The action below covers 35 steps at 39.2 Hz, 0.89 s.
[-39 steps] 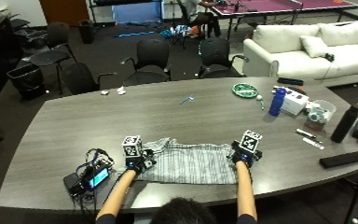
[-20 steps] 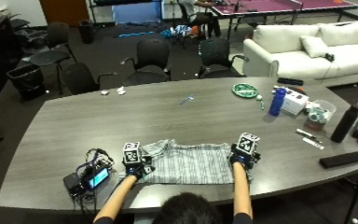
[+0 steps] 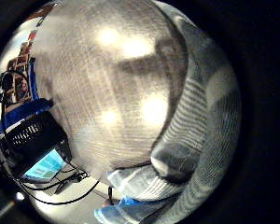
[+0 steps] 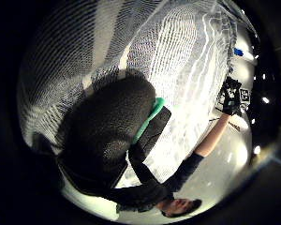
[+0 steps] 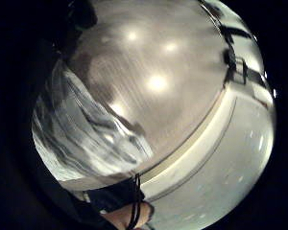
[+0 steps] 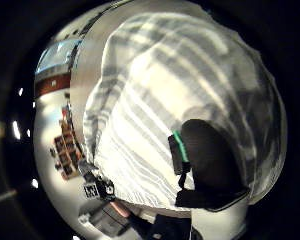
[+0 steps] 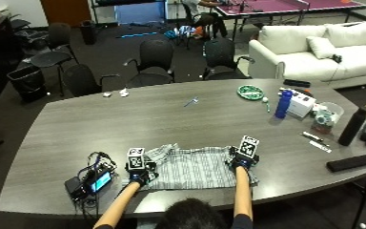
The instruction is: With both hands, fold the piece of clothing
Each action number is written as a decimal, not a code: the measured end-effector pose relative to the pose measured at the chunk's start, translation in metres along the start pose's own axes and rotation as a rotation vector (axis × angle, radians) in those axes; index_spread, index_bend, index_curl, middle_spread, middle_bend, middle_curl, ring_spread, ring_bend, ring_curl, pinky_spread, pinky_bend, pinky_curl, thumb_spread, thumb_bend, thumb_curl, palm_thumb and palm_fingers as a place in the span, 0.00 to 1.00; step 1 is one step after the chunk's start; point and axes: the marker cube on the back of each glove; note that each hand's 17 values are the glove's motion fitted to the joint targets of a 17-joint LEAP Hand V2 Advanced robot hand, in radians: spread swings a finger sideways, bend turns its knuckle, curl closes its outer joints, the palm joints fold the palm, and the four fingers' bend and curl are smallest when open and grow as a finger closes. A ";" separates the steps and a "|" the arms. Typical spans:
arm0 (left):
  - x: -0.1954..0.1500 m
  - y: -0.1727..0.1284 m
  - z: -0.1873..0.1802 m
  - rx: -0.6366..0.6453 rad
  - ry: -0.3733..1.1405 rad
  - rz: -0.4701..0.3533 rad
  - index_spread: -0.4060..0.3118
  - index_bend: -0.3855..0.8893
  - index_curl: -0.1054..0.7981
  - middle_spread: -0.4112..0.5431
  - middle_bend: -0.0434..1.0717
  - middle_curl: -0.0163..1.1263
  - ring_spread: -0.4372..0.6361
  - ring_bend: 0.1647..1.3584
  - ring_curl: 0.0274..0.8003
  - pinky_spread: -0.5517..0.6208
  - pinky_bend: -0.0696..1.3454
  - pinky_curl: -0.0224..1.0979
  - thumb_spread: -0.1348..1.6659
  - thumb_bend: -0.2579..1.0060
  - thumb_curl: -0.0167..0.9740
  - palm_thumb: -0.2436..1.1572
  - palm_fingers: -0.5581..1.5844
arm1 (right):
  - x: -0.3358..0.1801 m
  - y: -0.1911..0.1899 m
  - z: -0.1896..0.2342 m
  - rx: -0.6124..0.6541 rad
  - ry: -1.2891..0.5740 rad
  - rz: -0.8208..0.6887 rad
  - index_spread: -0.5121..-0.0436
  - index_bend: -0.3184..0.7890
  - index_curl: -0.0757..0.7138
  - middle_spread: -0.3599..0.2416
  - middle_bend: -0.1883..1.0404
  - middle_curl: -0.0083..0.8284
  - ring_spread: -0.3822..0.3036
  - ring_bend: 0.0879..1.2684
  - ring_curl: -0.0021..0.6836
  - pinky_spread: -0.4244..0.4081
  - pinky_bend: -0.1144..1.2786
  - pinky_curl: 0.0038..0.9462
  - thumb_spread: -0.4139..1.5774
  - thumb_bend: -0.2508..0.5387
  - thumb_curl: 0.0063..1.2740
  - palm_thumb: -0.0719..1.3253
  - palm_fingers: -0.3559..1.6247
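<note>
A grey striped garment (image 7: 192, 168) lies flat on the dark table (image 7: 170, 119) near its front edge. My left hand (image 7: 138, 175) is at the garment's left edge and my right hand (image 7: 238, 162) at its right edge. In the left thumb side palm view the gloved thumb (image 4: 112, 126) lies on the striped cloth (image 4: 178, 61), pinching it. My right thumb (image 6: 210, 160) lies likewise on the cloth (image 6: 150, 100). Bunched cloth (image 3: 196, 140) sits beside the left palm, and a rumpled edge (image 5: 81, 134) beside the right.
A small device with a lit screen and cables (image 7: 91, 181) sits just left of my left hand. At the right stand a blue bottle (image 7: 283, 103), a white box (image 7: 301, 102), a black bottle (image 7: 351, 126) and a flat black case (image 7: 351, 162). A green dish (image 7: 251, 91) lies farther back.
Both hands have slid a little toward the table's front edge along the garment's sides, the left more than the right. The garment stays flat.
</note>
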 end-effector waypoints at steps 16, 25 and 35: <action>-0.002 0.001 0.000 0.005 -0.030 -0.014 0.55 0.42 0.45 0.81 0.19 0.23 0.90 0.34 0.34 0.89 0.32 0.33 0.67 0.19 0.30 0.19 0.24 | -0.014 -0.004 0.009 -0.198 0.087 0.144 0.75 0.31 0.22 0.69 0.38 0.51 0.53 0.47 0.59 0.57 0.59 0.39 0.78 0.28 0.27 0.42 0.38; -0.001 0.004 0.002 -0.030 -0.024 -0.004 0.56 0.42 0.45 0.81 0.19 0.22 0.90 0.34 0.33 0.89 0.32 0.33 0.67 0.19 0.30 0.19 0.24 | -0.020 -0.011 0.008 -0.110 0.004 0.096 0.81 0.37 0.24 0.60 0.41 0.53 0.44 0.48 0.59 0.50 0.57 0.38 0.78 0.31 0.28 0.46 0.43; -0.001 0.003 0.002 -0.013 -0.017 -0.003 0.56 0.42 0.45 0.81 0.19 0.22 0.90 0.35 0.33 0.89 0.32 0.33 0.67 0.19 0.30 0.18 0.24 | -0.036 -0.002 0.005 -0.068 -0.019 0.075 0.69 0.42 0.34 0.40 0.37 0.54 0.29 0.47 0.61 0.23 0.59 0.39 0.75 0.41 0.33 0.66 0.68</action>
